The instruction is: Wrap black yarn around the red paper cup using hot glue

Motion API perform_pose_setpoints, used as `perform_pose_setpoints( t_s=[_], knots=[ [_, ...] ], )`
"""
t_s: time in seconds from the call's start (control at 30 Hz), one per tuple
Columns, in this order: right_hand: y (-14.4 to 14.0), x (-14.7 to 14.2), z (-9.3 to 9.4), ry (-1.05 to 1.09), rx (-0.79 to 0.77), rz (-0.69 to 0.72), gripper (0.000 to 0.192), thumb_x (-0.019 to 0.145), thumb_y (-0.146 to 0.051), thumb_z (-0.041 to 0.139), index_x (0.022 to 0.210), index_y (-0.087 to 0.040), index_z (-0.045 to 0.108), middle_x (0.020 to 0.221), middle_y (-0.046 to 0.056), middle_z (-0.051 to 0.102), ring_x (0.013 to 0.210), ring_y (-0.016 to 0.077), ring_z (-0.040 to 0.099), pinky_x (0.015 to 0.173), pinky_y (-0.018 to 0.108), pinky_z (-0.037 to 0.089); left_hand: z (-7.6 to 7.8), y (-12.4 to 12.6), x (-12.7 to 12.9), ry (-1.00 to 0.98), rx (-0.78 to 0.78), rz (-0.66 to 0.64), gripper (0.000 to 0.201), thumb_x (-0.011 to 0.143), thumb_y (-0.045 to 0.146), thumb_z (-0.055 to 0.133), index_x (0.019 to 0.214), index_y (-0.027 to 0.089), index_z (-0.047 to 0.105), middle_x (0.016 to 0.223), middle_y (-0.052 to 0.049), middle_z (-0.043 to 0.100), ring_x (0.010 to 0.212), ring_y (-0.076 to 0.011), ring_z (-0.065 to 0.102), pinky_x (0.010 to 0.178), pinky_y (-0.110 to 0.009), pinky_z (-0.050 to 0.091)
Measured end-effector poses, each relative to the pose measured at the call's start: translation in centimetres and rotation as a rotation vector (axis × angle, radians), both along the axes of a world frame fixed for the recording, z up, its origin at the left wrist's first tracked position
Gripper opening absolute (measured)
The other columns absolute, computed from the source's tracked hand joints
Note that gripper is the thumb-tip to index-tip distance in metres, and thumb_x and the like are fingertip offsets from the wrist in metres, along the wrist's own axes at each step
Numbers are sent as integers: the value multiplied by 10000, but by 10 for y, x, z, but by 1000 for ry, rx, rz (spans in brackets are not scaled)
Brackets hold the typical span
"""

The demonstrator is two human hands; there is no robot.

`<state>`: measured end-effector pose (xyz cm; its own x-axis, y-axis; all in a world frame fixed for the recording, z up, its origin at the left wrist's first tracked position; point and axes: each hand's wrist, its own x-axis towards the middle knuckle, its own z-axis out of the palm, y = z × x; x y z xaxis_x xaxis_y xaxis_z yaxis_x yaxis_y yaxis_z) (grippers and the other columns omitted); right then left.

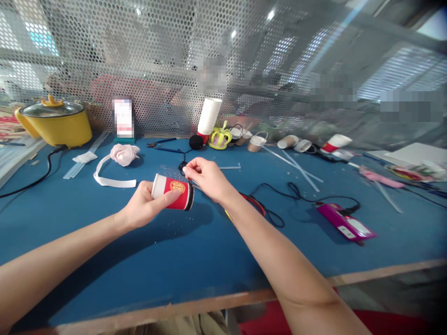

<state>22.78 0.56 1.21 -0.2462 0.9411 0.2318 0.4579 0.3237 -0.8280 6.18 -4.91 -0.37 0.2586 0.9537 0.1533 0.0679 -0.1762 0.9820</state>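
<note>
My left hand (141,204) is wrapped round a red and white paper cup (165,186) with a gold emblem, held on its side above the table. Black yarn (190,197) is wound in a band round the cup's right end. Just beyond that end, my right hand (200,174) has thumb and forefinger pinched together at the black yarn; the exact grip point is partly hidden. Loose yarn bunches behind the fingertips and runs back toward a black yarn ball (196,142). That ball rests beside a tall stack of white paper cups (210,116).
A yellow electric pot (66,123) and a phone on a stand (124,118) are at back left, near a white ribbon roll (124,155). Pliers (162,144), a yellow-green woven basket (220,137) and small cups line the back. A purple power strip (345,223) lies right.
</note>
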Motion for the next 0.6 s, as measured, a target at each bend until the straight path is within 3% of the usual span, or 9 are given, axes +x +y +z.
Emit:
perform_pose_setpoints(
  t_s=[0.6],
  knots=[
    [0,1,2,-33,-1,5,105,774,-205,545,681,-178,505,626,3,590,590,123,542,609,262,436,0,0,0,-15,18,8,306,679,336,634,465,153,512,450,42,408,438,-64,291,422,-210,267]
  ],
)
